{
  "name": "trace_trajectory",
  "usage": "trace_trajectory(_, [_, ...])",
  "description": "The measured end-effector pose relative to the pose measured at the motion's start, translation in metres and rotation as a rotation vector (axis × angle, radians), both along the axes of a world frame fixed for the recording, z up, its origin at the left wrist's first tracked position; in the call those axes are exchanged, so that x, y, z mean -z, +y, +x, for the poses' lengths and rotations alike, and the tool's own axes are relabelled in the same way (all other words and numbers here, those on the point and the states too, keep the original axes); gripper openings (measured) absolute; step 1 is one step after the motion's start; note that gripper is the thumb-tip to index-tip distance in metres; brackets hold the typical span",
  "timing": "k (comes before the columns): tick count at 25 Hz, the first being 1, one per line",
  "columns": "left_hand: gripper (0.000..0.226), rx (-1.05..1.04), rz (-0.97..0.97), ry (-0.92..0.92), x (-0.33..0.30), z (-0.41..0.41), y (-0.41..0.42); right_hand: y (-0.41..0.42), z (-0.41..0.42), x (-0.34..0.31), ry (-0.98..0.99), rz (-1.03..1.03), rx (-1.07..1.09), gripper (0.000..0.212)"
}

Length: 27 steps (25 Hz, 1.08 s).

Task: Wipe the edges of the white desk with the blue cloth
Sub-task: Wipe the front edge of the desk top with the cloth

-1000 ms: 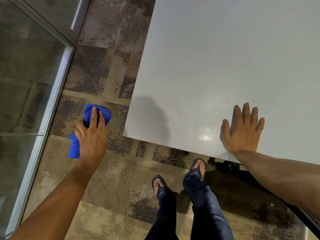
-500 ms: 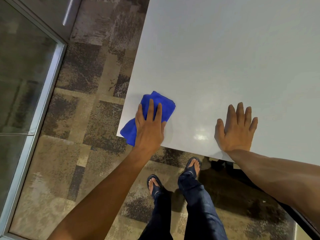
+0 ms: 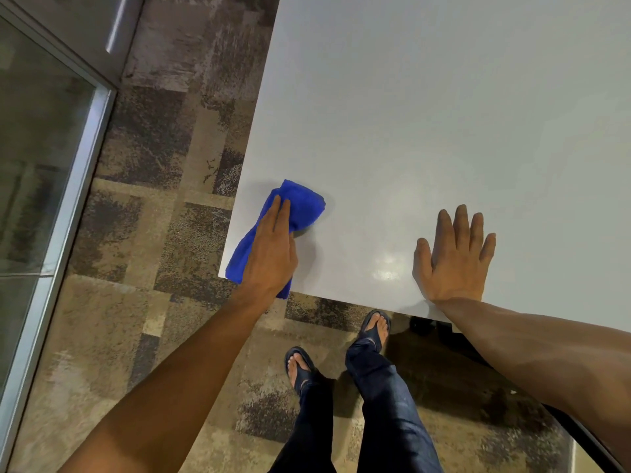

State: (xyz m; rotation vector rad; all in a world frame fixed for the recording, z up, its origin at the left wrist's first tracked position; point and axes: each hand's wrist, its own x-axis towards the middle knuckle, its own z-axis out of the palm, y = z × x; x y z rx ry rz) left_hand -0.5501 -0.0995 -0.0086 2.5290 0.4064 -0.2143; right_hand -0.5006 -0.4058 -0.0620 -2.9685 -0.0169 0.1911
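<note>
An office interior is suggested. A large, smooth white rectangular desk top (image 3: 444,114) is seen over a floor laid with patchy brown and beige carpet tiles (image 3: 153,233), the kind commonly fitted in commercial workplaces. At the left, a glass partition panel (image 3: 30,165) framed in brushed silver metal (image 3: 78,172) is visible, as used for office walls or doors. A dark desk frame (image 3: 454,331) is glimpsed beneath the near edge.

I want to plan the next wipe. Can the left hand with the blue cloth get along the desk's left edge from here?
Probably yes. The left hand presses the blue cloth flat at the near left corner of the white desk, and nothing lies along that edge.
</note>
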Motion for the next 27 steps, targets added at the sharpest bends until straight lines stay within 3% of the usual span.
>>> trace_trajectory(3, [0.051,-0.216,-0.113,-0.135,-0.013,0.019,0.016,0.001,0.001,-0.003,0.007,0.009,0.001,0.068])
trace_trajectory(7, [0.045,-0.112,-0.023,-0.304,-0.009,0.070,0.049,0.001,0.000,-0.005,0.021,0.009,0.004,0.069])
trace_trajectory(10, [0.040,-0.109,-0.180,-0.238,0.008,0.096,0.065,0.001,0.000,-0.004,0.014,0.015,0.007,0.068])
trace_trajectory(15, [0.020,-0.127,-0.201,-0.214,0.024,0.090,0.061,0.000,0.000,0.002,0.006,0.007,0.003,0.066])
trace_trajectory(20, [0.031,0.090,-0.267,-0.151,0.020,0.050,0.013,0.000,0.000,0.002,-0.004,0.001,0.000,0.066])
trace_trajectory(27, [0.050,0.476,-0.361,0.138,0.013,-0.013,-0.032,0.000,0.000,0.000,0.000,-0.001,0.006,0.068])
